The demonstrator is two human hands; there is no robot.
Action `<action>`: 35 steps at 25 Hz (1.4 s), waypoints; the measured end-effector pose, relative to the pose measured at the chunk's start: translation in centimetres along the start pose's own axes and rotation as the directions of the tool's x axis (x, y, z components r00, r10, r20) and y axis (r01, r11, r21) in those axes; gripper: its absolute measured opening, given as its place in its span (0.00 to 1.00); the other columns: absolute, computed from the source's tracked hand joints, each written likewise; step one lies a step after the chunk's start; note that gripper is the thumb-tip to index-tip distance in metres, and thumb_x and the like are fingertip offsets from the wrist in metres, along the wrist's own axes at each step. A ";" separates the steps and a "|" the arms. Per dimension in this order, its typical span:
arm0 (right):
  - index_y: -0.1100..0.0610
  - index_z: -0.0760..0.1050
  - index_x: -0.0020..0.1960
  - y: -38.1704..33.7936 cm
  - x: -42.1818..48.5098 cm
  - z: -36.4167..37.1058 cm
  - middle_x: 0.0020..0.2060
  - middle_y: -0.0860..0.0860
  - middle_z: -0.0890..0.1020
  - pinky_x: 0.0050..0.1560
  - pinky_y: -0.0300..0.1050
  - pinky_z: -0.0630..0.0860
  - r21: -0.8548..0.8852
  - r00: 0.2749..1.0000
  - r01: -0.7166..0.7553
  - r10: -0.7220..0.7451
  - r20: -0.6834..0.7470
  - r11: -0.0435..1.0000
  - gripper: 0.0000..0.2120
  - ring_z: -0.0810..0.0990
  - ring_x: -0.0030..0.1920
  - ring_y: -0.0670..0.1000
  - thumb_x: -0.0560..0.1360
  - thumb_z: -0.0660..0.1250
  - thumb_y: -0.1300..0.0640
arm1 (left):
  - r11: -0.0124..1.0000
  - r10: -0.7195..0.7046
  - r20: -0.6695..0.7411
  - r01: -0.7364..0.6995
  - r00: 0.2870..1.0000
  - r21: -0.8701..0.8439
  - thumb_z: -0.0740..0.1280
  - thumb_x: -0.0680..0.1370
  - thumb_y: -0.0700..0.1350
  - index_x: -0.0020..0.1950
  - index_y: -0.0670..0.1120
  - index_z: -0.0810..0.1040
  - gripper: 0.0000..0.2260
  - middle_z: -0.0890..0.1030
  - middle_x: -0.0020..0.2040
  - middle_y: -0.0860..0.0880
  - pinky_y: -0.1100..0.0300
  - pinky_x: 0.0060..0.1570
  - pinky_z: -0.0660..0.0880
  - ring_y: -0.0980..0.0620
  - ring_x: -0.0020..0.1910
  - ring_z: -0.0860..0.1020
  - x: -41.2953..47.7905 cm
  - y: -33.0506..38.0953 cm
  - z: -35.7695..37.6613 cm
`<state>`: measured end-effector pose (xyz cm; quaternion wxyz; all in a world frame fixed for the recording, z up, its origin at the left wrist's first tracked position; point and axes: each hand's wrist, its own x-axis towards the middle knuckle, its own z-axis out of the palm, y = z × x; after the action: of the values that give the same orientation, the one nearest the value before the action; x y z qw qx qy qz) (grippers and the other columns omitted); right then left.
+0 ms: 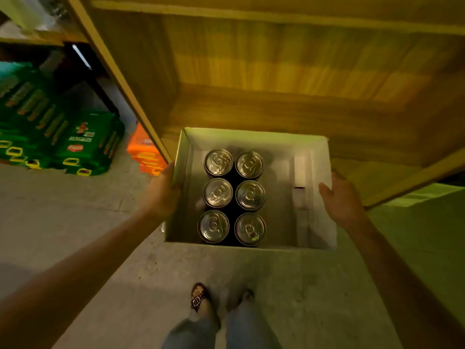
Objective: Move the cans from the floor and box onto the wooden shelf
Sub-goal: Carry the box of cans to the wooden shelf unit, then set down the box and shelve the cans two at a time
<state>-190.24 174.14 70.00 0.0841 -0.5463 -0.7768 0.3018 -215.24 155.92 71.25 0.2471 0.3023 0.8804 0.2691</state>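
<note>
Left hand was pressed flat vs the outer left wall of the box, fingers wrapped round the side, thumb up near the rim: gripping that wall. Right hand lay at the right wall, palm turned inward, fingers spread and only loosely curled; whether it truly clasped the cardboard or just rested against it, can't tell. Both forearms reached fwd and inward from the lower corners, elbows out of frame, wrists roughly level w/ the box's midline.

Box: open-topped cardboard, pale inside, seen from above. Its far edge overlapped the front edge of the wooden shelf; whether it sat on the board or was carried in front, unclear. Contents: six cans, upright, silver tops w/ pull tabs, dark sides, packed 2 across x 3 deep, touching one another, toward the left-centre. Right third of the box bare apart from a folded cardboard flap.

Shelf bay behind the box was bare wood, lit yellow. Concrete floor below. Person's feet in sandals showed under the box, trouser legs at bottom edge. Left of the shelf upright: green packs stacked on the floor, orange packs just beside the upright.
</note>
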 end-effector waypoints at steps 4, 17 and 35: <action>0.63 0.63 0.69 1.7 2.2 6.9 0.64 0.64 0.73 0.62 0.60 0.71 -0.025 0.998 -0.057 0.057 0.006 0.998 0.20 0.72 0.63 0.65 0.78 0.56 0.60 | 0.999 -0.031 0.028 0.032 0.999 -0.035 0.57 0.74 0.27 0.70 0.40 0.65 0.25 0.75 0.63 0.38 0.47 0.56 0.72 0.38 0.61 0.74 4.0 -5.7 3.7; 0.62 0.65 0.68 20.5 13.2 42.1 0.63 0.62 0.75 0.61 0.57 0.71 -0.045 0.986 -0.165 0.166 0.013 0.985 0.18 0.74 0.62 0.63 0.78 0.56 0.61 | 0.998 -0.056 0.150 0.054 0.987 0.020 0.58 0.74 0.31 0.71 0.47 0.63 0.26 0.78 0.60 0.38 0.42 0.55 0.75 0.36 0.57 0.76 21.9 -32.6 32.2; 0.64 0.65 0.67 34.9 27.6 64.3 0.62 0.64 0.75 0.62 0.58 0.70 -0.142 0.984 -0.155 0.165 0.067 0.978 0.18 0.73 0.61 0.65 0.78 0.57 0.61 | 0.995 -0.014 0.130 0.001 0.991 0.095 0.57 0.75 0.32 0.66 0.41 0.68 0.19 0.76 0.61 0.37 0.41 0.59 0.74 0.36 0.58 0.75 37.7 -47.2 52.0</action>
<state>-202.78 182.45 -6.74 -0.0084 -0.5993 -0.7517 0.2752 -229.23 166.11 -6.58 0.2906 0.3274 0.8753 0.2055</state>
